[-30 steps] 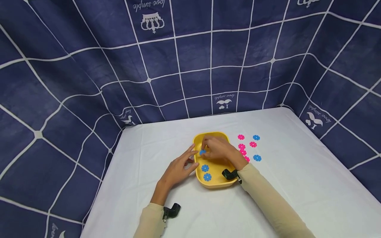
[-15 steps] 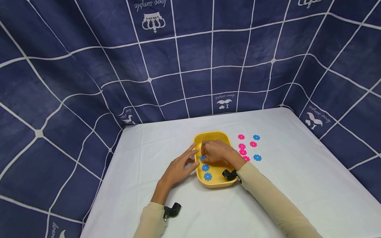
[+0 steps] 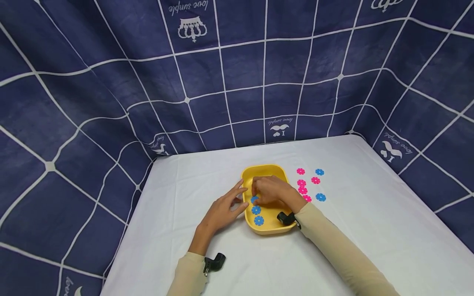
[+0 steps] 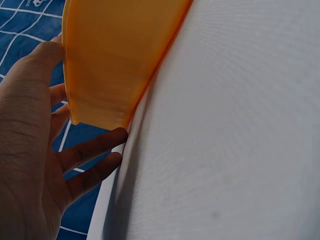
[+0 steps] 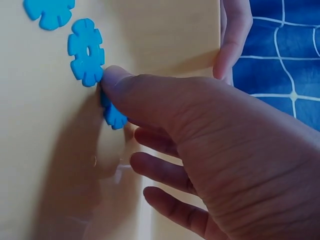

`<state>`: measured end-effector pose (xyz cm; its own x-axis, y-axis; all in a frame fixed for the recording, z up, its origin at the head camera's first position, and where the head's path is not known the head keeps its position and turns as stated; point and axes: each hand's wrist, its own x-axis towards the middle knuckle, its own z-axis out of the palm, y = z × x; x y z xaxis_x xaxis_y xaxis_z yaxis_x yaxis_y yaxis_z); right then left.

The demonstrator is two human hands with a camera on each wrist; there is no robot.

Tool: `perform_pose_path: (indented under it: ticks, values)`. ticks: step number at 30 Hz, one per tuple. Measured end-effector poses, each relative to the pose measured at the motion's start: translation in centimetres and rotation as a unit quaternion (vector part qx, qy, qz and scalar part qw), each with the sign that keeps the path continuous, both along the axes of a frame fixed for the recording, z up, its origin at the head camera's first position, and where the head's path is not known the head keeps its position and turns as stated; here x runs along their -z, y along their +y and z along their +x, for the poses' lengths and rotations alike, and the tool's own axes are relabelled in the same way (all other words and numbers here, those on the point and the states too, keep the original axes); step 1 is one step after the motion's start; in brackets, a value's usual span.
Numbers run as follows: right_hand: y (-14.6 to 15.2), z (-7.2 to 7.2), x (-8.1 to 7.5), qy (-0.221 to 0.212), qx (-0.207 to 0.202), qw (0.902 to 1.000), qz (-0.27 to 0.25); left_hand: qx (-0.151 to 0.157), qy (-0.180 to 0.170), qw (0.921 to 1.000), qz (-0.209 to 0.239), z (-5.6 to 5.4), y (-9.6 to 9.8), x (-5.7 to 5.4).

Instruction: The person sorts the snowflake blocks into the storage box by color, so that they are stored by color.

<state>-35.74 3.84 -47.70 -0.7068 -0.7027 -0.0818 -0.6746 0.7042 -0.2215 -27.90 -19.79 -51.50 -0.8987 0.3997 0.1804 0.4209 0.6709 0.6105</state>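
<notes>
In the head view a yellow plastic tray (image 3: 272, 228) stands on the white-covered table. My right hand (image 3: 272, 190) is inside it, thumb and fingers pinching a blue notched plastic disc (image 5: 115, 116) low over the tray floor. Close by the thumb tip lies a second blue disc (image 5: 86, 52), and beyond that another blue disc (image 3: 259, 220); the three form a row along the tray's left side. My left hand (image 3: 221, 209) is at the tray's left wall, fingers spread and fairly straight, touching the rim. The right index finger is mostly hidden behind the thumb in the right wrist view.
Several pink notched discs (image 3: 300, 171) lie on the table right of the tray, along with two blue discs (image 3: 320, 197). Some pink ones sit close to the right forearm. A dark blue gridded cloth (image 3: 244, 102) hangs around the table's back and sides.
My right hand has moved slightly toward the near end of the tray, bringing the pinched blue disc close to the two lying discs. My left hand stays at the rim.
</notes>
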Motion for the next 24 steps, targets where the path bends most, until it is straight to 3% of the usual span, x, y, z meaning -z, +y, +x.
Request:
perform_pose_path:
  ticks: [24]
  values:
    - [0.33,0.26,0.07,-0.013,0.007,0.9996,-0.022,-0.002,0.004,1.0,0.004,0.06,0.07,0.06]
